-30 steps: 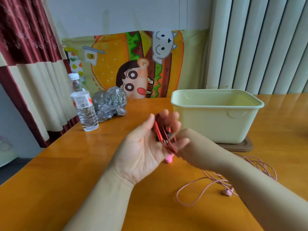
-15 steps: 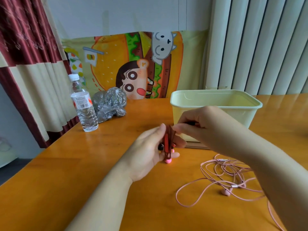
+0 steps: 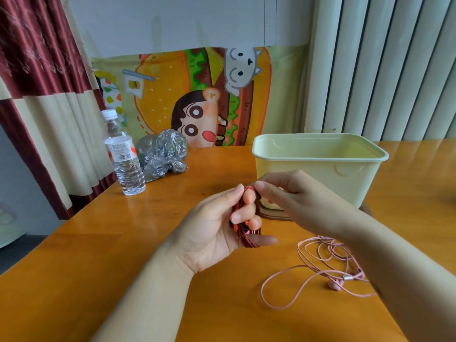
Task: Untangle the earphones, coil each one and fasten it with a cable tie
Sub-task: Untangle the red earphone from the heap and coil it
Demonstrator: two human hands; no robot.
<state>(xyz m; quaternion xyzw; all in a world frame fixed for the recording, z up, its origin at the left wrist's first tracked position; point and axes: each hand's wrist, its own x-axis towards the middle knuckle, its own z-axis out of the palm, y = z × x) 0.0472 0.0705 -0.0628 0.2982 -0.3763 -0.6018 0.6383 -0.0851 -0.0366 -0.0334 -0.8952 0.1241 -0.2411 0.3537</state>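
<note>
Both my hands work just above the bench [image 3: 98,255]. The left hand [image 3: 212,228] grips the red earphones [image 3: 249,239], wound in a coil around its fingers. The right hand [image 3: 291,193] pinches the top of that coil between thumb and forefinger. I judge this pair coiled or nearly so, but not fastened: I see no cable tie. The pink earphones [image 3: 325,257] lie in loose, tangled loops on the bench by my right forearm, with untangling, coiling and tying all left to do. A pale yellow tub [image 3: 320,169] stands behind.
</note>
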